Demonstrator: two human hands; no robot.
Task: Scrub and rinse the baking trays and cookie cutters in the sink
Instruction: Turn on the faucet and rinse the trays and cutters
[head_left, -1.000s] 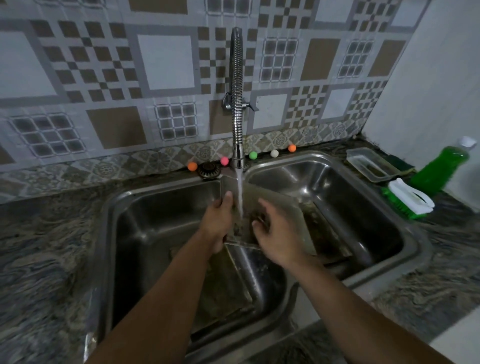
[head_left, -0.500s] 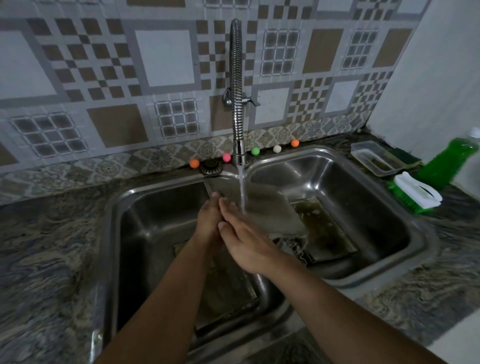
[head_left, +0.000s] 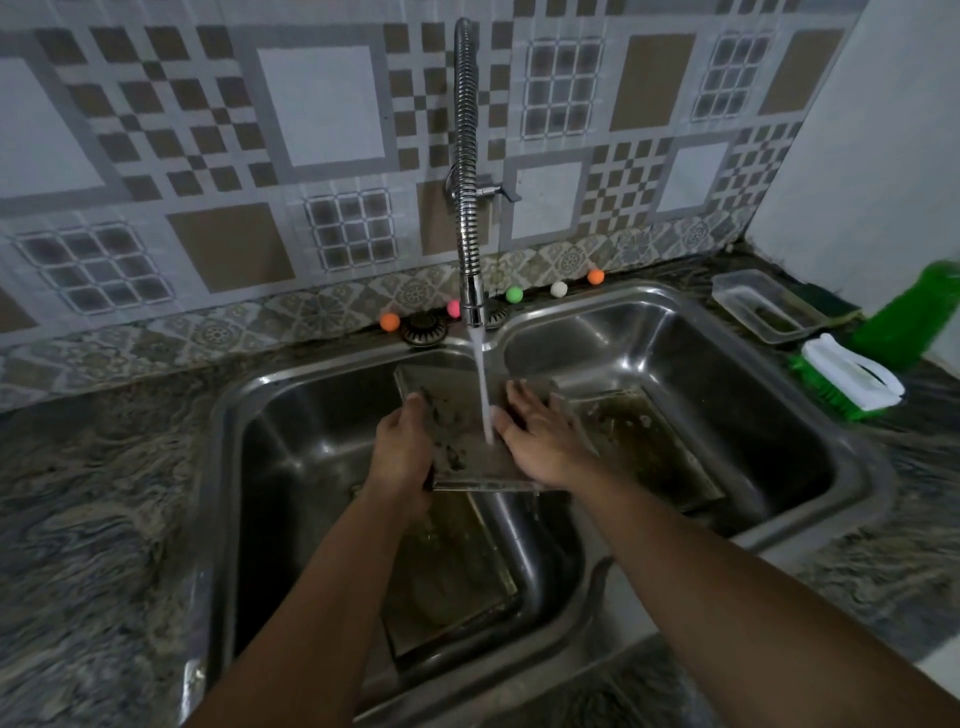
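Left hand (head_left: 402, 457) grips wet tray (head_left: 467, 441) by its edge, right hand (head_left: 540, 441) flat on it; stiff, likely slippery.

Wall tiles (head_left: 322, 104): grey, white and brown checks. Counter (head_left: 93, 509): grey veined stone. Sink (head_left: 675, 332): silver steel. Balls: orange (head_left: 389, 321), pink (head_left: 453, 308), green (head_left: 514, 294), white (head_left: 558, 289), orange (head_left: 596, 277). Brush (head_left: 852, 382): white, green bristles. Bottle (head_left: 914, 317): green.

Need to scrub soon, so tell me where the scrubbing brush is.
The scrubbing brush lies on the counter right of the sink, beside the green bottle.
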